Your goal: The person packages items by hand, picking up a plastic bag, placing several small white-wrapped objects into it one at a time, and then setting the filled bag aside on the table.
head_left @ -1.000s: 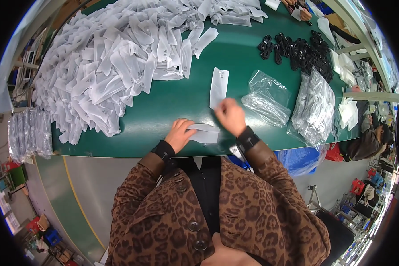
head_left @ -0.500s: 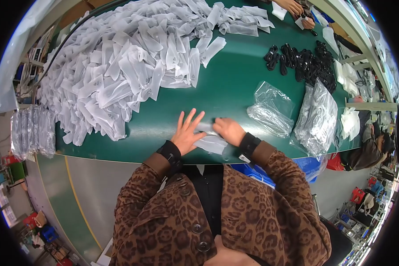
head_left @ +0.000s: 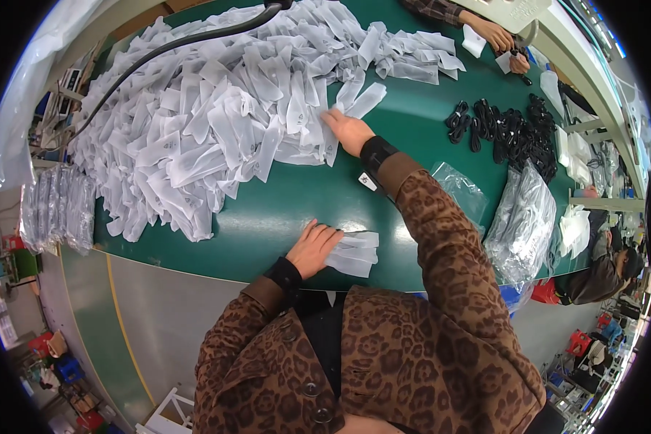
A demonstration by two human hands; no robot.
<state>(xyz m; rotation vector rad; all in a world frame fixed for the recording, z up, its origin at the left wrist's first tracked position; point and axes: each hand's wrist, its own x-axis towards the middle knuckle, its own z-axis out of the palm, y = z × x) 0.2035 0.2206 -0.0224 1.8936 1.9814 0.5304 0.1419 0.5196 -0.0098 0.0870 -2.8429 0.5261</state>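
Note:
My left hand is at the table's near edge, fingers close together over the left end of a few frosted plastic sleeves. These lie fanned and overlapping, their free ends pointing right. Farther forward, my right hand reaches to the right border of a large heap of the same sleeves. Its thumb and fingertips pinch the edge of one sleeve there. The back of the hand partly hides the grip.
Bundled black cables lie at the right, beyond filled clear bags and an open clear bag. A co-worker's hands handle a dark item at far right. A black hose arches over the heap. Wrapped packs hang at left.
My right hand has left the sleeves near my left hand and reached forward to the heap. My left hand stays near the table edge, its fingers closer together. The view has shifted slightly.

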